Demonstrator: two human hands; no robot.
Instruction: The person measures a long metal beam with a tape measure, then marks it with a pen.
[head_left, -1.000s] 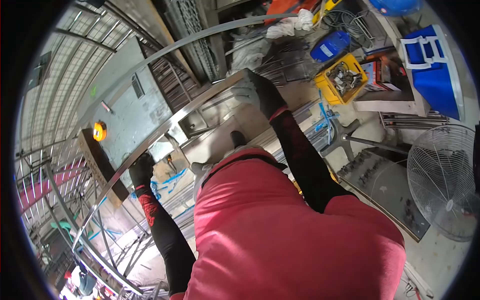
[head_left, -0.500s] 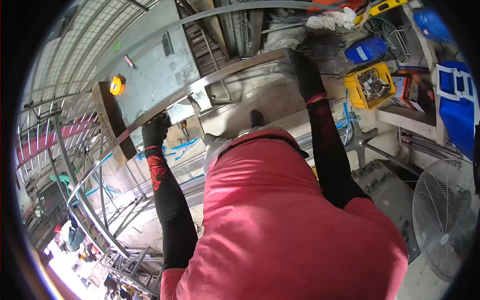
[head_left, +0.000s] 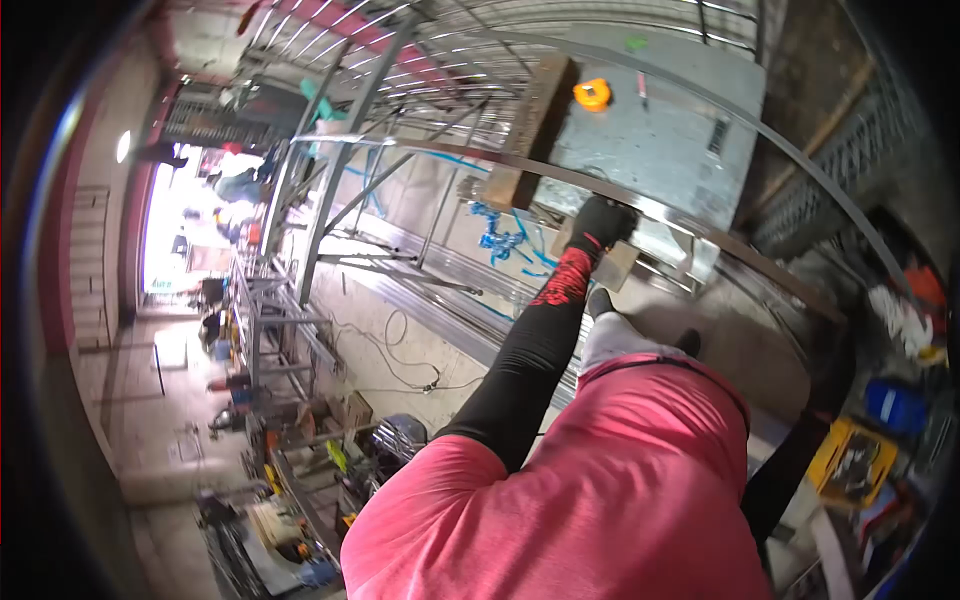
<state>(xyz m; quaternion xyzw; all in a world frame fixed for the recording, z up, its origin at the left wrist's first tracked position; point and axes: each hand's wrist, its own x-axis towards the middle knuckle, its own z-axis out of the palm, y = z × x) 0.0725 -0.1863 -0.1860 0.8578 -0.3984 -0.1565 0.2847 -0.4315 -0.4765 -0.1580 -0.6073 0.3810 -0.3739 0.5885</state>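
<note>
A long flat metal bar (head_left: 735,243) crosses in front of me, running from the upper left down to the right. My left hand (head_left: 603,222), in a dark glove, is closed around its middle section beside the metal-topped bench (head_left: 665,150). At the bar's right end is my right hand (head_left: 836,335), gloved and closed on it, though shadow and blur hide the separate fingers. An orange tape measure (head_left: 592,95) and a thin red-and-white marker-like stick (head_left: 643,92) lie on the bench top. Along the bench's left edge stands a brown, rough-faced beam (head_left: 540,120).
A second curved metal strip (head_left: 770,135) arches above the bench. To the left stands a metal frame (head_left: 335,195). Blue strapping (head_left: 500,240) hangs below the bench. A yellow crate (head_left: 852,462) and blue container (head_left: 895,404) sit at right. A cable (head_left: 400,365) lies on the floor.
My view has swung left, so the bench, hands and bar appear farther right. More of the workshop's left side shows. Both hands remain on the bar.
</note>
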